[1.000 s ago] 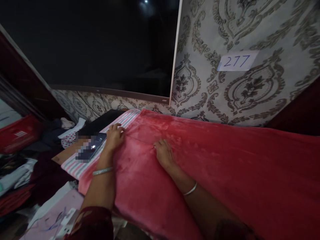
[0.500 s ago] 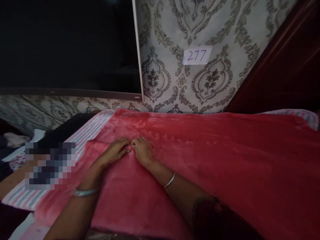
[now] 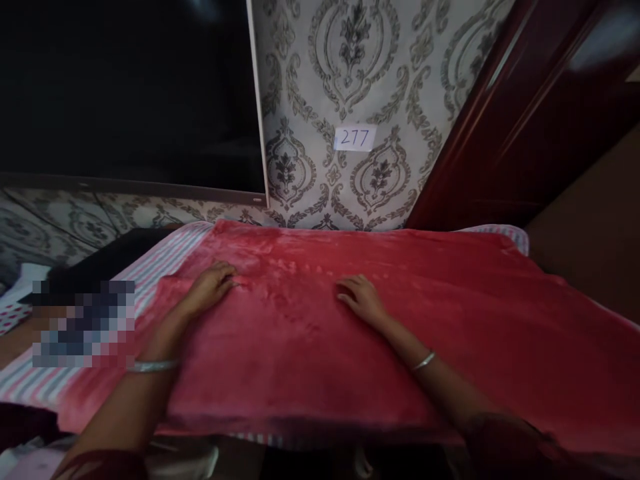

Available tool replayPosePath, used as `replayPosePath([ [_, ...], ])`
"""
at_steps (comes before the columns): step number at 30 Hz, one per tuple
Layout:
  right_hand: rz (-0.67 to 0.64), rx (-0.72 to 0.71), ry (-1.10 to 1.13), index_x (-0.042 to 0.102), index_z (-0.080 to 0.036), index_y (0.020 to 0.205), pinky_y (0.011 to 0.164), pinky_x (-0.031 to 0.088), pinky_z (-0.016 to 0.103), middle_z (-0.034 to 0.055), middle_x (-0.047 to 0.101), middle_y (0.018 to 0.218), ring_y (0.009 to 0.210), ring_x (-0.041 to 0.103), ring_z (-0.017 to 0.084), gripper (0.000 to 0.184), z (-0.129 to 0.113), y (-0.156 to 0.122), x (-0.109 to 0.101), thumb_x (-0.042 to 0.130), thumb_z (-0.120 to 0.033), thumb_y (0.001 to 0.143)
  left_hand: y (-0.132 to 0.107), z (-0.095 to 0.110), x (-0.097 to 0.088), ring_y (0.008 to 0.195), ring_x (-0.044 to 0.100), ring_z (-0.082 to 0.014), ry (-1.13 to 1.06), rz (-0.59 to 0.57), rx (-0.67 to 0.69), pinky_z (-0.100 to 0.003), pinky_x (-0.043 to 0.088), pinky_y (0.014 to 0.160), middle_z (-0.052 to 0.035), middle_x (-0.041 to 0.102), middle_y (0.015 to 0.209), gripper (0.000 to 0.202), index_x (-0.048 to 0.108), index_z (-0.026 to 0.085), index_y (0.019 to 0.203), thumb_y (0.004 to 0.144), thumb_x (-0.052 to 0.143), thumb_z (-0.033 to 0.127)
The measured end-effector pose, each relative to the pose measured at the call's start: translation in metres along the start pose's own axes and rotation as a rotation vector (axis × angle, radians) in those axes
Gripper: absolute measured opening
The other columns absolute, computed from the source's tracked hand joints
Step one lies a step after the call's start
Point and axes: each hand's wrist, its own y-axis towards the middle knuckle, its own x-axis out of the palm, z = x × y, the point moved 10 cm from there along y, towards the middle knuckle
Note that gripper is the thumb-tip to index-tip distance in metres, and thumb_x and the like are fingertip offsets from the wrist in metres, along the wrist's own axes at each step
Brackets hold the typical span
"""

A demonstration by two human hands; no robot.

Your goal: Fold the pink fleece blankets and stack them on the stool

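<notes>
Head view: flat and open, nothing held
My left hand and right hand lie open, palms down and well apart, gripping nothing, on a red plush blanket spread over pink-and-white striped bedding. A silver bangle circles my left wrist. The blanket's left corner stands in a small fold near my left hand, and its near edge droops — that's my worry: plush could slide on that striped cloth, so uneven pressure might drag a ridge into it, or the overhang's weight might pull it off the edge. A pixelated patch hides whatever sits beside the blanket — a corner snagged there could rumple it too.
</notes>
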Motion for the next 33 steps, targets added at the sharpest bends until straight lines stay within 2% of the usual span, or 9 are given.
replayPosePath([
  [2,0.034,0.021,0.017,0.067,-0.02,0.124,0.104,0.043,0.05,0.0129,0.067,0.126,0.115,0.06,0.029,0.036,0.028,-0.02,-0.01,0.064,-0.035,0.091,0.001,0.011,-0.012,0.078,0.054,-0.0214,0.057,0.026,0.028,-0.034,0.043,0.076,-0.0051,0.059,0.077,0.019,0.055,0.021,0.073,0.086,0.048,0.034],
  [5,0.04,0.051,0.056,0.065,-0.021,0.129,0.108,0.04,0.053,0.0143,0.065,0.131,0.121,0.058,0.032,0.047,0.048,-0.034,-0.013,0.067,-0.044,0.088,0.003,0.023,-0.03,0.078,0.055,-0.0211,0.098,0.088,0.035,-0.033,0.044,0.075,-0.0045,0.059,0.076,0.018,0.054,0.021,0.074,0.085,0.048,0.034],
  [8,0.011,0.075,0.065,0.062,-0.022,0.134,0.109,0.038,0.055,0.0152,0.061,0.136,0.126,0.054,0.033,0.057,0.049,-0.033,-0.01,0.069,-0.049,0.085,0.005,0.031,-0.046,0.079,0.056,-0.0211,0.119,0.16,0.015,-0.033,0.045,0.076,-0.0043,0.06,0.078,0.018,0.055,0.021,0.075,0.085,0.049,0.036],
  [14,-0.028,0.143,-0.008,0.057,-0.02,0.14,0.112,0.033,0.054,0.0159,0.055,0.144,0.134,0.047,0.034,0.067,0.039,-0.018,-0.01,0.074,-0.048,0.082,0.012,0.043,-0.063,0.082,0.057,-0.023,0.193,0.203,-0.022,-0.036,0.046,0.079,-0.0061,0.062,0.079,0.021,0.054,0.022,0.074,0.085,0.046,0.039],
  [19,0.014,0.1,-0.022,0.062,-0.022,0.134,0.111,0.034,0.052,0.0153,0.057,0.141,0.13,0.05,0.031,0.055,0.027,-0.017,-0.008,0.071,-0.045,0.085,0.011,0.046,-0.069,0.083,0.057,-0.0237,0.216,0.218,-0.059,-0.036,0.045,0.079,-0.0071,0.061,0.08,0.022,0.053,0.022,0.075,0.083,0.046,0.041],
  [25,0.088,0.121,-0.012,0.066,-0.023,0.127,0.102,0.039,0.044,0.012,0.066,0.123,0.115,0.055,0.027,0.04,0.023,-0.022,-0.008,0.066,-0.037,0.09,0.008,0.051,-0.069,0.081,0.054,-0.0211,0.193,0.218,-0.098,-0.034,0.045,0.079,-0.0071,0.059,0.081,0.024,0.052,0.021,0.077,0.084,0.044,0.042],
  [30,0.039,0.166,-0.068,0.073,-0.022,0.102,0.086,0.042,0.035,0.0083,0.069,0.104,0.101,0.057,0.023,0.013,0.019,-0.014,-0.011,0.063,-0.025,0.093,0.008,0.052,-0.071,0.08,0.054,-0.0215,0.224,0.221,-0.101,-0.034,0.045,0.078,-0.0066,0.058,0.08,0.022,0.051,0.022,0.078,0.083,0.042,0.041],
  [33,0.035,0.17,-0.115,0.071,-0.021,0.089,0.081,0.041,0.032,0.0078,0.069,0.095,0.095,0.058,0.022,0.013,0.015,-0.011,-0.013,0.059,-0.02,0.094,0.007,0.048,-0.07,0.079,0.055,-0.0221,0.224,0.223,-0.117,-0.035,0.046,0.077,-0.0066,0.058,0.08,0.022,0.051,0.022,0.078,0.082,0.043,0.042],
])
